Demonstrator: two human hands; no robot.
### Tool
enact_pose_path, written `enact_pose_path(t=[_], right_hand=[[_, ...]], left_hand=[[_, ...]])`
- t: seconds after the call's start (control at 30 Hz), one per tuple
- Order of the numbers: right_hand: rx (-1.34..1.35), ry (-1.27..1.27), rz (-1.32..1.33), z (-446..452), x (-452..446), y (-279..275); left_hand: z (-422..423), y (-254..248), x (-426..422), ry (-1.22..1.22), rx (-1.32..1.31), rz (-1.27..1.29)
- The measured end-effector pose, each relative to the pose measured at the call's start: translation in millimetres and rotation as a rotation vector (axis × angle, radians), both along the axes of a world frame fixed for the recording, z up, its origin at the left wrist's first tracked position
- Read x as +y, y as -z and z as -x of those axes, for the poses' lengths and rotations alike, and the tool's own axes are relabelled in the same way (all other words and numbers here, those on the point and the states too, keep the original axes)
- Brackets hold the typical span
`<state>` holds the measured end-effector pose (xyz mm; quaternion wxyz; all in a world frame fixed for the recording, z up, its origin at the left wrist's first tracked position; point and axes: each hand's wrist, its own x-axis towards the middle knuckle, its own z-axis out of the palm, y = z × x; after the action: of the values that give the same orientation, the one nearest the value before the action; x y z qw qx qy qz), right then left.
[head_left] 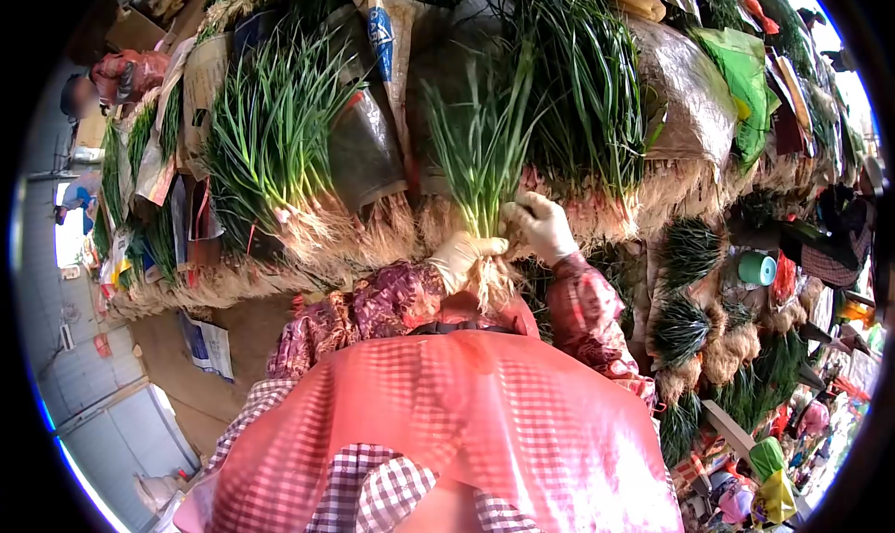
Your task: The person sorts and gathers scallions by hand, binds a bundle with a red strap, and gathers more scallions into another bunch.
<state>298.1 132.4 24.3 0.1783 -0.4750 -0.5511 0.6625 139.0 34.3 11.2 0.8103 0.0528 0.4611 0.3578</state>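
In a pale glove, my left hand [461,258] is closed around the lower stalks of a bunch of green onions [483,151]. The leaves fan upward, and the pale roots hang below the fist toward the red apron [475,403]. At the right side of the same stalks is my right hand [543,225], also gloved. Its thumb and fingertips are drawn together in a pinch; what is between them, if anything, is too small to make out. A larger heap of green onions [280,132] lies to the left, roots toward me.
Beyond my hands, a long row of stacked green onions [583,95] has plastic sheets [681,95] and a green bag [736,86] over parts of it. At the right are tied bundles [681,333] and a turquoise roll [756,268]. Another person [126,75] is at the upper left.
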Motion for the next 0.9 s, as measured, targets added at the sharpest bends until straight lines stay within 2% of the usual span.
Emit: enact_pose_path(t=[0.03,0.07,0.13,0.2,0.23,0.3,0.37,0.4,0.43,0.47,0.5,0.53,0.57,0.67,0.7,0.77,0.8,0.83,0.87,0.9], right_hand=[[0.024,0.099,0.043,-8.9,4.2,-1.2],[0.051,0.197,0.087,-22.9,11.8,-1.1],[-0.089,-0.008,0.060,-62.1,13.7,-10.6],[-0.273,-0.231,0.282,-100.7,-4.5,-11.3],[-0.530,-0.815,-0.119,-134.8,-22.7,24.9],[-0.878,-1.449,-0.589,-146.5,-45.1,44.0],[-0.835,-1.131,-0.351,-120.4,-40.4,45.9],[-0.520,-0.433,0.167,-96.2,-33.9,27.8],[-0.119,-0.141,0.235,-67.6,-29.2,11.8],[0.148,-0.079,0.254,-42.8,-21.7,10.4],[0.263,0.029,0.426,-18.7,-17.0,13.4],[0.321,0.008,0.481,-5.3,-12.0,24.6],[0.492,0.050,0.631,-0.5,-8.6,36.2],[0.586,0.210,0.570,3.3,-8.3,21.8],[0.548,0.241,0.478,4.9,-8.3,32.5],[0.406,0.221,0.525,10.5,-9.0,15.2],[0.343,0.170,0.524,14.3,-8.8,13.3],[0.319,0.248,0.511,25.2,-13.3,11.0],[0.317,0.219,0.436,26.6,-14.6,20.8],[0.279,0.188,0.375,26.5,-14.9,28.3]], left_hand=[[-7.3,-4.1,-3.2,-0.246,-0.108,-0.029],[-6.1,-8.8,-6.0,-0.300,-0.165,-0.037],[9.1,-9.7,-14.6,-0.279,-0.279,-0.065],[20.8,-10.2,-17.3,-0.296,-0.384,-0.029],[22.9,-13.3,-17.2,-0.319,-0.453,-0.017],[24.8,-14.1,-20.2,-0.329,-0.550,-0.014],[25.4,-8.7,-17.1,-0.295,-0.601,-0.043],[23.2,-3.2,-19.1,-0.283,-0.628,-0.053],[23.6,20.4,-20.1,-0.231,-0.722,-0.131],[24.4,22.1,-19.2,-0.162,-0.742,-0.072],[26.9,23.2,-17.9,-0.091,-0.759,-0.013],[27.8,24.4,-17.0,-0.022,-0.777,0.047],[18.6,-3.5,-17.1,-0.186,-0.557,0.033],[29.7,-20.3,-23.1,-0.120,-0.350,0.172],[43.4,17.0,-36.4,-0.102,-0.340,0.090],[42.9,18.5,-37.4,-0.102,-0.403,0.118],[39.9,15.4,-33.8,-0.077,-0.388,0.128],[35.2,11.4,-34.3,-0.122,-0.403,0.102],[18.3,-23.0,-26.4,-0.219,-0.414,0.092],[18.5,-32.2,-24.7,-0.240,-0.366,0.104]])
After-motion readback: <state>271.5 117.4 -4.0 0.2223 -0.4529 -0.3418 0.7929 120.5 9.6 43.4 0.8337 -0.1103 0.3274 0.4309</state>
